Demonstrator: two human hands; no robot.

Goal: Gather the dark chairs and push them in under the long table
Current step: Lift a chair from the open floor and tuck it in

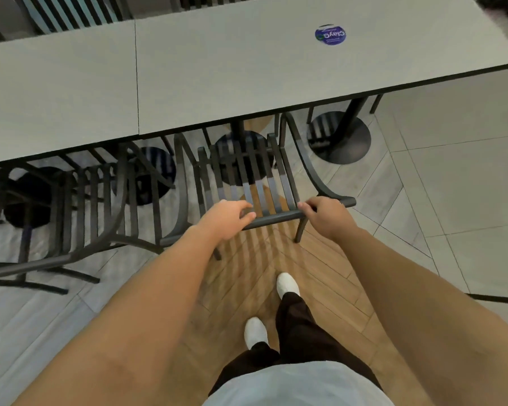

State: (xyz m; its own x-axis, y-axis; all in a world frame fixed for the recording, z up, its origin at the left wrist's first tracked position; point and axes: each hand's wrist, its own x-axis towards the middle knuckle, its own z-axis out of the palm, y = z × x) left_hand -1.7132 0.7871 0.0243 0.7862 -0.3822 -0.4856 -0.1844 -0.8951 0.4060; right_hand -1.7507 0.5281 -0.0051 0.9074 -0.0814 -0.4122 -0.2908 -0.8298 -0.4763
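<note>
A dark slatted metal chair stands in front of me, its seat partly under the long grey table. My left hand grips the left part of the chair's top back rail, fingers curled over it. My right hand grips the same rail near its right corner. A second dark chair stands to the left, partly under the table.
Round black table bases and posts stand beneath the tabletop. A blue round sticker lies on the table. More slatted chairs line the far side. My white shoes stand on the wood-pattern floor behind the chair.
</note>
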